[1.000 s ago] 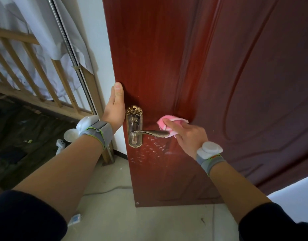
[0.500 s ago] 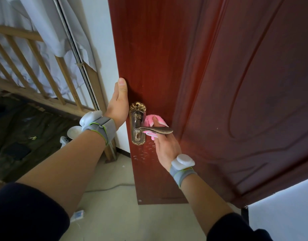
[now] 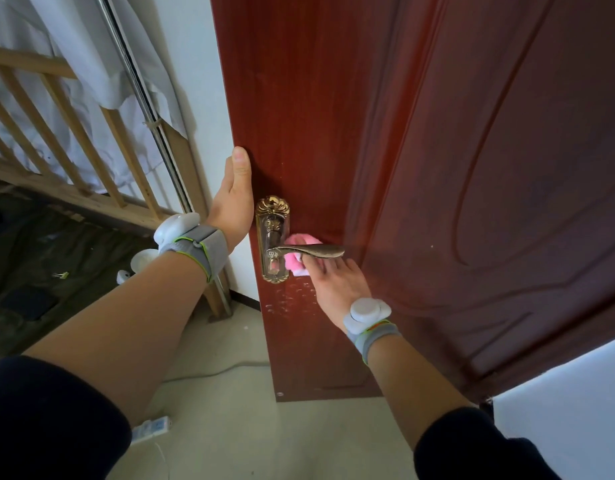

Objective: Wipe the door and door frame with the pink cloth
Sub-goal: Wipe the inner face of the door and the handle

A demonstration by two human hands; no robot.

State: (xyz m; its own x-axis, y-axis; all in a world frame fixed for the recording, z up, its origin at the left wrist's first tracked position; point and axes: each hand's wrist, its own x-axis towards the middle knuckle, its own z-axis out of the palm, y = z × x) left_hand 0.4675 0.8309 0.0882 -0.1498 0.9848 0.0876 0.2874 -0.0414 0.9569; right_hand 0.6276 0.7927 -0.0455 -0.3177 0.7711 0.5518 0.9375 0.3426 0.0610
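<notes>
The pink cloth (image 3: pixel 292 266) sits bunched against the red-brown door (image 3: pixel 437 168), just right of the brass lock plate (image 3: pixel 273 237). It shows both above and below the lever handle (image 3: pixel 313 251), which crosses in front of it.

The right hand (image 3: pixel 334 280) reaches up under the lever, and its fingers (image 3: pixel 314 266) lie on the cloth and press it to the wood. The lever hides their tips, so I cannot tell whether they curl round the cloth.

The left hand (image 3: pixel 231 209) holds the door's free edge above the plate. Its thumb is flat on the face, and its fingers are wrapped behind the edge, out of sight.

Both wrists wear grey bands with white pucks (image 3: pixel 195 244) (image 3: pixel 372 323); no writing on them can be read. The plate carries a small embossed mark, too small to read.

To the left are a wooden railing (image 3: pixel 56 133), a draped white sheet (image 3: pixel 74 46) and a metal pole (image 3: pixel 139 88). A white power strip (image 3: pixel 150 427) lies on the pale floor (image 3: pixel 247 427).
</notes>
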